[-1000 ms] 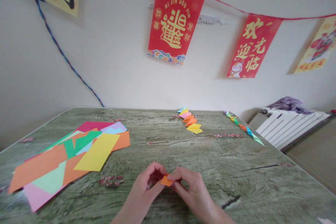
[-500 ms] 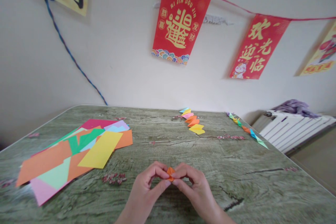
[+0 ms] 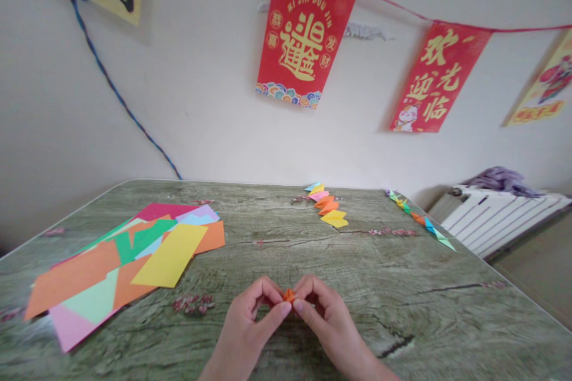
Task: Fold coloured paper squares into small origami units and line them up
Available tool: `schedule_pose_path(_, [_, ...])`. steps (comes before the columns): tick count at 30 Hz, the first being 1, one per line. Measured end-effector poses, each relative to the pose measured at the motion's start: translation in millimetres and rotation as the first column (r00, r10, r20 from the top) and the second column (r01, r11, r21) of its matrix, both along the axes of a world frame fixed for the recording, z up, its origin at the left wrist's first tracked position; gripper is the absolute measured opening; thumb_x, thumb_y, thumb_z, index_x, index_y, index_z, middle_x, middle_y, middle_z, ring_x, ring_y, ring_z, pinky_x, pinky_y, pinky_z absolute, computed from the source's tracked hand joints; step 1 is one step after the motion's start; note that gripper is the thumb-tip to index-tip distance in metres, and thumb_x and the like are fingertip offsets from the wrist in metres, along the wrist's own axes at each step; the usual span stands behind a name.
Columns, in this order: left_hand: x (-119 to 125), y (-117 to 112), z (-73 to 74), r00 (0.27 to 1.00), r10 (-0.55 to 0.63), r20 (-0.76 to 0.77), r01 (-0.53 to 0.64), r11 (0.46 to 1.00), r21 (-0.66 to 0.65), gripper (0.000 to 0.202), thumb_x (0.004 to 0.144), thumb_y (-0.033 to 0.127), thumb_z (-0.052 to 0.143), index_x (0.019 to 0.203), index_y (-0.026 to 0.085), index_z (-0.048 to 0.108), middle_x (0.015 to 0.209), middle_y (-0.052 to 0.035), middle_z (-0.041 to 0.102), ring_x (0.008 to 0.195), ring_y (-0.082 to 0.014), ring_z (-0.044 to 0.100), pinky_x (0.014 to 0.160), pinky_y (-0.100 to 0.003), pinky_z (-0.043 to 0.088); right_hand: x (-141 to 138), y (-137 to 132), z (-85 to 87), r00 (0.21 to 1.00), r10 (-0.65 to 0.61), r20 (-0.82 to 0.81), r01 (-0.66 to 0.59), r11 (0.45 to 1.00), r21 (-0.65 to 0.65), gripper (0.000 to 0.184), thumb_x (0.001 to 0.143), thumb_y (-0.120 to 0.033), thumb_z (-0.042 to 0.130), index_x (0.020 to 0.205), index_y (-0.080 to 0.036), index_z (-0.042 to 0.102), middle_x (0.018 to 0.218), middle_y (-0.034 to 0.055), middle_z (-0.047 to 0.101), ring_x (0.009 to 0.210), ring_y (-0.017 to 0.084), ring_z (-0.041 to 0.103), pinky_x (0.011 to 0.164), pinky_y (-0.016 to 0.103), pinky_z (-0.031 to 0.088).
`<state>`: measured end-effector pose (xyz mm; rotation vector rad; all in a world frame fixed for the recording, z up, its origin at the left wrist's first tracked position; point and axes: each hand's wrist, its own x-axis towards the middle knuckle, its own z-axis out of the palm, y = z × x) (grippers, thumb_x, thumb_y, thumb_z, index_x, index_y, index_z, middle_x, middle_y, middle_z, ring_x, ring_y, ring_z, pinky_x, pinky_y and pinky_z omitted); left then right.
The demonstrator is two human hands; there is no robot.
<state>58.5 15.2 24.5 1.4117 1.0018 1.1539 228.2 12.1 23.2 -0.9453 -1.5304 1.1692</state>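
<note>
A small folded piece of orange paper (image 3: 289,295) is pinched between my two hands, just above the near middle of the table. My left hand (image 3: 255,315) grips its left side with thumb and forefinger. My right hand (image 3: 324,317) does the same on the right side, thumbs nearly meeting in front. Fingertips cover much of the paper, so its full shape is hidden. Further off lies a row of folded paper pieces (image 3: 329,206) in yellow, orange, pink and blue. Another line of small folded paper pieces (image 3: 417,219) runs along the right edge.
A pile of coloured paper sheets (image 3: 168,255) spreads over the left of the wood-patterned table (image 3: 268,262). Behind stands a wall with red hanging banners (image 3: 308,30). A white radiator (image 3: 496,214) with a purple cloth (image 3: 504,181) is beyond the right edge.
The thumbs have shifted upward over the orange paper, and less of it shows between the fingers. The camera view has moved slightly; the other papers lie as before.
</note>
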Motion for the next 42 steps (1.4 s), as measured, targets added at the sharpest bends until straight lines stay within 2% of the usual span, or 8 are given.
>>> schedule_pose_path(10, [0.5, -1.3, -2.1, 0.997, 0.022, -0.074, -0.021, 1.0, 0.006, 0.022, 0.082, 0.035, 0.065, 0.068, 0.021, 0.056, 0.068, 0.0029, 0.057, 0.068, -0.0163, 0.054, 0.065, -0.026, 0.042, -3.4, -2.7, -6.8, 0.998, -0.042, -0.055, 0.037, 0.996, -0.08, 0.028, 0.089, -0.048, 0.061, 0.089, -0.022, 0.05, 0.081, -0.0006, 0.053, 0.074, 0.015, 0.05, 0.067, 0.026, 0.043])
schedule_pose_path(16, [2.7, -2.5, 6.3, 0.998, 0.061, -0.032, -0.063, 0.994, -0.088, 0.021, 0.077, 0.034, 0.069, 0.076, 0.023, 0.051, 0.069, 0.0042, 0.057, 0.068, -0.0168, 0.056, 0.064, -0.026, 0.043, -3.6, -3.4, -2.1, 0.999, -0.046, -0.004, 0.046, 0.998, -0.044, 0.022, 0.089, -0.04, 0.062, 0.085, -0.022, 0.05, 0.079, -0.0017, 0.052, 0.073, 0.014, 0.05, 0.067, 0.025, 0.041])
schedule_pose_path(22, [3.1, 0.4, 2.6, 0.999, 0.04, -0.031, -0.043, 0.992, -0.116, 0.021, 0.077, 0.032, 0.069, 0.075, 0.023, 0.051, 0.069, 0.0044, 0.057, 0.069, -0.0169, 0.056, 0.066, -0.026, 0.043, -2.5, -1.6, -2.7, 0.993, -0.096, 0.071, 0.096, 0.995, -0.002, 0.018, 0.087, -0.031, 0.062, 0.079, -0.022, 0.049, 0.072, -0.0038, 0.049, 0.066, 0.013, 0.046, 0.061, 0.023, 0.037])
schedule_pose_path(25, [2.2, 2.2, -2.7, 1.0, -0.026, -0.007, 0.024, 0.99, -0.138, 0.019, 0.08, 0.036, 0.067, 0.089, 0.022, 0.057, 0.08, 0.0014, 0.063, 0.079, -0.0195, 0.06, 0.072, -0.029, 0.045, -1.9, 0.2, -6.0, 0.989, -0.123, 0.082, 0.122, 0.992, 0.015, 0.016, 0.087, -0.029, 0.062, 0.079, -0.022, 0.049, 0.072, -0.0037, 0.05, 0.067, 0.013, 0.047, 0.062, 0.023, 0.038])
schedule_pose_path(28, [-0.4, 2.4, -3.6, 0.987, -0.12, -0.105, 0.112, 0.991, -0.078, 0.018, 0.088, 0.04, 0.059, 0.087, 0.022, 0.061, 0.082, 0.0005, 0.063, 0.08, -0.0192, 0.059, 0.074, -0.029, 0.043, -1.2, 1.3, -9.1, 0.992, -0.107, 0.07, 0.107, 0.994, 0.001, 0.013, 0.086, -0.028, 0.063, 0.085, -0.022, 0.051, 0.073, -0.0039, 0.052, 0.07, 0.013, 0.051, 0.066, 0.023, 0.04])
schedule_pose_path(33, [-4.3, 0.7, 2.5, 0.961, -0.039, -0.274, 0.072, 0.991, 0.109, 0.027, 0.094, 0.038, 0.052, 0.072, 0.022, 0.054, 0.073, 0.0036, 0.052, 0.07, -0.0154, 0.052, 0.066, -0.025, 0.039, 0.5, 1.7, -8.4, 0.999, -0.011, 0.039, 0.014, 0.997, -0.079, 0.026, 0.086, -0.034, 0.064, 0.107, -0.022, 0.054, 0.085, -0.0006, 0.06, 0.08, 0.016, 0.058, 0.074, 0.027, 0.044])
schedule_pose_path(37, [-4.6, -1.6, 4.4, 0.945, -0.015, -0.326, 0.081, 0.979, 0.189, 0.025, 0.096, 0.035, 0.05, 0.074, 0.022, 0.054, 0.075, 0.0027, 0.052, 0.072, -0.0155, 0.053, 0.067, -0.024, 0.039, 2.9, 1.4, -6.4, 0.982, -0.021, 0.186, 0.039, 0.995, -0.091, 0.022, 0.087, -0.038, 0.064, 0.077, -0.019, 0.061, 0.071, -0.0012, 0.061, 0.069, 0.015, 0.056, 0.066, 0.024, 0.041])
schedule_pose_path(42, [-3.3, -2.9, 1.1, 0.934, 0.01, -0.357, 0.084, 0.965, 0.249, 0.026, 0.096, 0.032, 0.05, 0.072, 0.021, 0.053, 0.075, 0.0019, 0.052, 0.071, -0.0156, 0.054, 0.066, -0.024, 0.039, 5.5, 2.0, -7.8, 0.971, -0.063, 0.228, 0.077, 0.996, -0.049, 0.026, 0.085, -0.037, 0.066, 0.067, -0.018, 0.06, 0.062, -0.0025, 0.058, 0.062, 0.014, 0.052, 0.06, 0.023, 0.038])
